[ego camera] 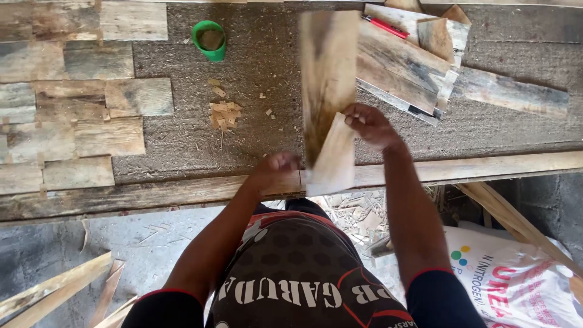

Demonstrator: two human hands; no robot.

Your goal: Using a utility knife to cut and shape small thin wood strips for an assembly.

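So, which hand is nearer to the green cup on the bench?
Left. The left hand is below and right of the green cup; the right hand is farther right, holding the plank.

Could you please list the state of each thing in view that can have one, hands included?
Left hand: closed, at the small board's lower edge.
Right hand: gripping the boards' right side.
Long board: lifted, blurred.
Small pale board: held tilted against the long board.
Green cup: lying on its side.
Red marker: flat on stacked planks.
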